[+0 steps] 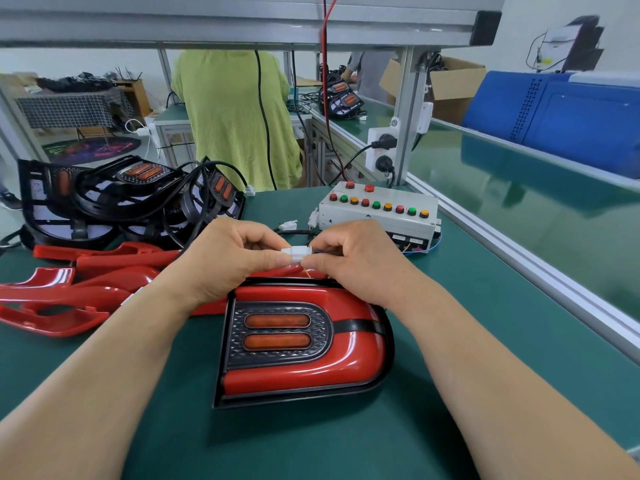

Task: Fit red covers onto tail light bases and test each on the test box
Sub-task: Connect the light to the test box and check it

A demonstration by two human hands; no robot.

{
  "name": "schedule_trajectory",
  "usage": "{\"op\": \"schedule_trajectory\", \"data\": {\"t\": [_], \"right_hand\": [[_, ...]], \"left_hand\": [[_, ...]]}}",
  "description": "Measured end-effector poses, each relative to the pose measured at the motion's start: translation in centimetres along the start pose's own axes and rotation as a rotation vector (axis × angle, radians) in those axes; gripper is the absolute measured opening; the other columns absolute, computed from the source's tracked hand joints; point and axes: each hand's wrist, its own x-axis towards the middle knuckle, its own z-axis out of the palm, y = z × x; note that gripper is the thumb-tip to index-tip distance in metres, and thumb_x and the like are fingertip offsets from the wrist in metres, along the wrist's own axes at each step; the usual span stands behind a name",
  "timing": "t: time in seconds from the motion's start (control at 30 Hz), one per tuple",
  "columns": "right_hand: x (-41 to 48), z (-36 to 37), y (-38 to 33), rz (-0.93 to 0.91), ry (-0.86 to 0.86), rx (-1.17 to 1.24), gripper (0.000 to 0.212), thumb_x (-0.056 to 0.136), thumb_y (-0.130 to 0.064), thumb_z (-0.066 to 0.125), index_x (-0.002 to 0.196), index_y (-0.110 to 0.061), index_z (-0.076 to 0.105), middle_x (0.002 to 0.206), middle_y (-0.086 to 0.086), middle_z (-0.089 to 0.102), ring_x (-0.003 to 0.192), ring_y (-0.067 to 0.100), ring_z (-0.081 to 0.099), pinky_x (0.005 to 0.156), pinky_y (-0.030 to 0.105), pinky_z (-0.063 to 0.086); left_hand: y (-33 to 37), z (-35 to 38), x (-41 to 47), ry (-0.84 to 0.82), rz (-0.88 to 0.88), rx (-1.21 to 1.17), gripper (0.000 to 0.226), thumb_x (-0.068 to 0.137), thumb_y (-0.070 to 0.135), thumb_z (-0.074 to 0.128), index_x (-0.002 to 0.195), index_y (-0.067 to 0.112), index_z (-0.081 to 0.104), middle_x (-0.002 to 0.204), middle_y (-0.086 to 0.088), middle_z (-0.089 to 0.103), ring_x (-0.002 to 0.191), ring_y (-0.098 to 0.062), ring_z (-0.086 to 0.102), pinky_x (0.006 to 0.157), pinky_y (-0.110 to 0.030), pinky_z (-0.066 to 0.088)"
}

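Mating the white connector [294, 252] is the step I judge to be in hand. It sits between both hands, just above the far edge of the tail light. My left hand [235, 258] pinches one half between thumb and forefinger, and my right hand [349, 261] pinches the other, with thin wires trailing from it. To do it well I'd keep the halves in line, push straight along their shared axis without twisting, and grip the housings, not the wires.

The connector's long axis runs left to right across my view. The tail light [304, 344] lies flat and face up on the green mat [485, 341], red cover already on. Its long axis also runs left to right, rounded end to my right, squared end to my left. Beyond it stands the test box [377, 211]; loose red covers [69, 299] and bases [121, 199] lie to the left.
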Motion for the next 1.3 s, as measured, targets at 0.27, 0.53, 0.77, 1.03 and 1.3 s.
{"op": "schedule_trajectory", "data": {"t": [0.27, 0.53, 0.77, 1.03, 1.3], "right_hand": [[0.1, -0.4, -0.2, 0.125, -0.122, 0.131, 0.027, 0.089, -0.049, 0.065, 0.082, -0.026, 0.076, 0.074, -0.014, 0.072, 0.065, -0.005, 0.058, 0.061, 0.015, 0.045], [0.7, -0.3, 0.7, 0.250, -0.272, 0.336, 0.030, 0.085, -0.048, 0.071, 0.091, -0.019, 0.079, 0.078, -0.008, 0.073, 0.064, 0.000, 0.061, 0.068, 0.018, 0.049], [0.9, -0.8, 1.1, 0.220, -0.261, 0.419, 0.021, 0.085, -0.036, 0.073, 0.074, -0.019, 0.077, 0.064, -0.005, 0.065, 0.050, -0.002, 0.045, 0.048, 0.011, 0.038], [0.6, -2.4, 3.3, 0.266, -0.180, 0.338, 0.026, 0.084, -0.044, 0.073, 0.077, -0.019, 0.078, 0.062, -0.010, 0.064, 0.051, -0.001, 0.043, 0.057, 0.017, 0.038], [1.0, -0.9, 4.7, 0.272, -0.235, -0.264, 0.050, 0.092, -0.055, 0.058, 0.084, -0.008, 0.074, 0.075, 0.007, 0.069, 0.068, 0.018, 0.063, 0.064, 0.032, 0.051]], "left_hand": [[-0.3, -0.2, 0.1, 0.021, 0.003, -0.012, 0.011, 0.074, 0.016, 0.083, 0.082, 0.022, 0.080, 0.079, -0.011, 0.075, 0.071, -0.019, 0.067, 0.077, -0.044, 0.056], [-0.1, -0.3, 0.1, 0.008, 0.030, -0.037, 0.016, 0.068, 0.014, 0.085, 0.082, 0.022, 0.080, 0.081, -0.010, 0.075, 0.071, -0.015, 0.067, 0.070, -0.024, 0.057], [0.1, 0.1, 0.2, -0.010, 0.014, -0.067, 0.019, 0.064, 0.020, 0.084, 0.082, 0.019, 0.080, 0.082, -0.011, 0.076, 0.069, -0.011, 0.067, 0.067, -0.019, 0.056], [-1.0, -1.6, 0.2, 0.134, 0.014, -0.101, 0.019, 0.067, 0.011, 0.083, 0.085, 0.013, 0.078, 0.086, -0.011, 0.076, 0.075, -0.012, 0.068, 0.075, -0.017, 0.057], [-1.4, -1.5, 0.2, 0.011, -0.026, 0.137, 0.015, 0.080, 0.009, 0.078, 0.088, 0.021, 0.080, 0.088, 0.005, 0.077, 0.081, -0.001, 0.068, 0.077, -0.009, 0.050]]}}
